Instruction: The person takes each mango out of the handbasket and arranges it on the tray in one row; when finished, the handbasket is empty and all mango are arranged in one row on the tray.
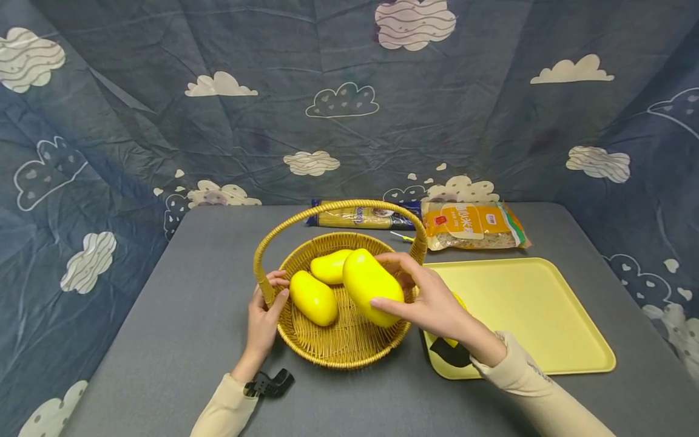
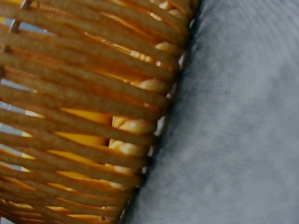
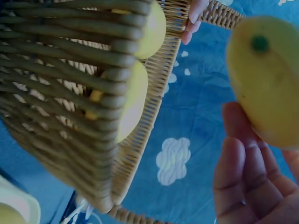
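Observation:
A yellow mango point(image 1: 371, 286) is in my right hand point(image 1: 431, 297), held above the right part of the wicker basket point(image 1: 349, 358). Thumb and fingers grip it from its right side. The right wrist view shows this mango point(image 3: 268, 79) with a dark green spot at one end. Two more mangoes, one nearer point(image 1: 314, 298) and one farther back point(image 1: 330, 267), lie inside the basket. My left hand point(image 1: 264, 315) grips the basket's left rim at the foot of its arched handle point(image 1: 338, 206). In the left wrist view, the basket's woven side point(image 2: 84, 93) fills much of the picture.
Right of the basket lies a pale yellow tray point(image 1: 524, 315). Another yellow item point(image 1: 459, 299) on it is mostly hidden by my right wrist. Behind stand a spaghetti pack point(image 1: 355, 217) and an orange grain bag point(image 1: 472, 226). A cloud-patterned cloth surrounds the grey table point(image 1: 180, 291).

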Available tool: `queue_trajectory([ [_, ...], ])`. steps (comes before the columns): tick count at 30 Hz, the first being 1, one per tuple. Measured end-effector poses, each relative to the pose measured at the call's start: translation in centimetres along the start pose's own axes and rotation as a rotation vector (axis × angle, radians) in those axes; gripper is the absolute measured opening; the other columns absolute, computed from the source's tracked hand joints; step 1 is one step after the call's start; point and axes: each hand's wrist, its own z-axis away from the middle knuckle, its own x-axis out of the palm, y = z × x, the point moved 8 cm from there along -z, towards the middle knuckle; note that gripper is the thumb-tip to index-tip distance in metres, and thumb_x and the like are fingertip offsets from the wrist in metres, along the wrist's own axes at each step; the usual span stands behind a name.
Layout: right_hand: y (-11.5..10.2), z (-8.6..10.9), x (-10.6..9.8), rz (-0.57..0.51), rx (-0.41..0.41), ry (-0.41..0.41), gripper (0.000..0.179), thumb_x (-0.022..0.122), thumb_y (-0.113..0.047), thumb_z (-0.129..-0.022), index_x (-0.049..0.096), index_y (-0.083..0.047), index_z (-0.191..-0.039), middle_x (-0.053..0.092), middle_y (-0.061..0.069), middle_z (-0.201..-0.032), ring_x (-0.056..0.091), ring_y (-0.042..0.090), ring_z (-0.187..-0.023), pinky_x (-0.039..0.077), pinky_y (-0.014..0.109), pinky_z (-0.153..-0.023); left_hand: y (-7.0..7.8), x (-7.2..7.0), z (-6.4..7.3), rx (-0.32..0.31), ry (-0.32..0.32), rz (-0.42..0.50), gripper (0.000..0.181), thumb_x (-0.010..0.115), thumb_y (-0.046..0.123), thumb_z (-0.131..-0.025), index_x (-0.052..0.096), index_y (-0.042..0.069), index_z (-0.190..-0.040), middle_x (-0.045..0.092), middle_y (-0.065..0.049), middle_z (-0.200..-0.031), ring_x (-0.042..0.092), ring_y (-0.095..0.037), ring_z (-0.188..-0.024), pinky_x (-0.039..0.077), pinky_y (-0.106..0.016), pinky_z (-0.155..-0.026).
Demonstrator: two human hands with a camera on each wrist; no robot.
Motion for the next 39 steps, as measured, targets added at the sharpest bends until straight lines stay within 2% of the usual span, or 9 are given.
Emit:
queue_trajectory([
  [8, 0.4, 2.4, -2.6, -0.050, -0.049, 0.189, 0.063, 0.078, -0.004, -0.077, 0.049, -0.017, -0.132, 0.059, 0.001, -0.114, 0.060, 0.017, -0.091, 0.050, 0.032, -0.073, -0.1, 0.1, -0.1, -0.022, -0.002, 0.004, 0.014, 0.055, -0.004, -0.092, 0.059, -0.009, -0.105, 0.051, -0.023, -0.125, 0.042, -0.028, -0.122, 0.031, -0.026, -0.101],
  [14, 0.9, 4.4, -4.8, -0.169, -0.119, 0.355, 0.064, 0.068, 0.018, -0.073, 0.049, 0.001, -0.131, 0.055, 0.008, -0.119, 0.060, 0.015, -0.096, 0.044, 0.023, -0.083, -0.1, 0.0, -0.1, -0.040, -0.004, -0.006, 0.015, 0.055, -0.005, -0.092, 0.059, -0.010, -0.106, 0.050, -0.023, -0.126, 0.042, -0.029, -0.123, 0.031, -0.028, -0.101],
  [17, 1.6, 5.3, -5.8, -0.258, -0.149, 0.419, 0.060, 0.062, 0.022, -0.075, 0.046, 0.007, -0.130, 0.054, 0.010, -0.120, 0.059, 0.015, -0.099, 0.042, 0.021, -0.087, -0.2, 0.0, -0.1, -0.034, -0.004, -0.015, 0.015, 0.056, -0.004, -0.092, 0.059, -0.008, -0.106, 0.051, -0.021, -0.126, 0.042, -0.027, -0.123, 0.031, -0.028, -0.101],
  [22, 3.2, 6.7, -7.3, -0.336, -0.142, 0.491, 0.054, 0.056, 0.021, -0.080, 0.045, 0.008, -0.131, 0.055, 0.011, -0.119, 0.059, 0.016, -0.100, 0.044, 0.018, -0.085, 1.8, 0.5, -0.2, -0.035, -0.007, -0.027, 0.015, 0.054, -0.007, -0.091, 0.057, -0.014, -0.104, 0.050, -0.028, -0.124, 0.042, -0.034, -0.121, 0.031, -0.026, -0.099],
  [24, 3.8, 7.2, -7.9, -0.300, -0.105, 0.518, 0.054, 0.056, 0.021, -0.080, 0.046, 0.007, -0.131, 0.055, 0.010, -0.119, 0.059, 0.015, -0.098, 0.045, 0.017, -0.083, 2.6, 0.7, -0.3, -0.040, -0.009, -0.035, 0.015, 0.054, -0.009, -0.091, 0.055, -0.016, -0.104, 0.049, -0.031, -0.123, 0.041, -0.037, -0.121, 0.032, -0.025, -0.099],
  [28, 5.2, 8.1, -8.9, -0.174, -0.009, 0.566, 0.055, 0.059, 0.019, -0.081, 0.047, 0.004, -0.132, 0.056, 0.005, -0.117, 0.060, 0.011, -0.092, 0.042, 0.017, -0.084, 2.6, 0.7, -0.3, -0.036, -0.009, -0.043, 0.014, 0.054, -0.009, -0.091, 0.055, -0.016, -0.104, 0.049, -0.032, -0.122, 0.042, -0.036, -0.121, 0.031, -0.025, -0.099],
  [32, 6.7, 8.9, -9.9, -0.050, 0.067, 0.592, 0.056, 0.062, 0.015, -0.081, 0.047, 0.002, -0.133, 0.056, 0.001, -0.113, 0.060, 0.008, -0.083, 0.042, 0.017, -0.079, 2.6, 0.6, -0.2, -0.032, -0.009, -0.043, 0.015, 0.054, -0.008, -0.091, 0.056, -0.015, -0.104, 0.049, -0.031, -0.123, 0.042, -0.035, -0.121, 0.031, -0.026, -0.099],
  [36, 8.1, 9.5, -10.7, 0.020, 0.136, 0.607, 0.056, 0.065, 0.011, -0.082, 0.047, 0.000, -0.134, 0.056, -0.003, -0.106, 0.060, 0.006, -0.077, 0.044, 0.014, -0.070, 2.7, 0.6, -0.2, -0.027, -0.008, -0.043, 0.014, 0.054, -0.008, -0.091, 0.056, -0.014, -0.103, 0.050, -0.030, -0.123, 0.042, -0.034, -0.121, 0.031, -0.026, -0.099],
  [39, 9.4, 10.0, -11.3, 0.052, 0.197, 0.628, 0.053, 0.068, 0.005, -0.083, 0.049, -0.002, -0.133, 0.059, -0.008, -0.103, 0.059, 0.005, -0.076, 0.042, 0.015, -0.070, 2.6, 0.6, -0.3, -0.029, -0.009, -0.040, 0.014, 0.054, -0.009, -0.091, 0.056, -0.014, -0.103, 0.050, -0.030, -0.123, 0.042, -0.035, -0.121, 0.031, -0.025, -0.099],
])
